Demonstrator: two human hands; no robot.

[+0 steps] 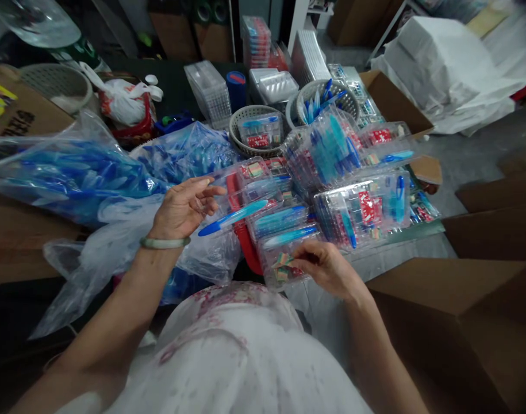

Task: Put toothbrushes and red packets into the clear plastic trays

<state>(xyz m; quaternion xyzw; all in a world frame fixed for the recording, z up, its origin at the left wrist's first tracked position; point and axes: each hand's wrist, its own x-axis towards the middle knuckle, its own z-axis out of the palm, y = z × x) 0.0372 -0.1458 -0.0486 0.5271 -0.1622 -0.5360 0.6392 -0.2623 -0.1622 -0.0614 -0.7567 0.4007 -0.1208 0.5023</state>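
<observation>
Cluttered table [173,73], left hand [183,208] half-curled

Bags [81,178] lie at ten o'clock, a basket [234,133] holding a case [260,127] at twelve, piled cases [331,146] at one, a carton [461,282] at three.

white garment [263,368] | pink-red floral print [228,296] | smooth pale green bangle [165,243], left wrist [162,253]

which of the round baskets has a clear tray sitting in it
The middle basket holds a clear tray with red pieces; the right basket holds loose blue items, the left basket something whitish.
</observation>
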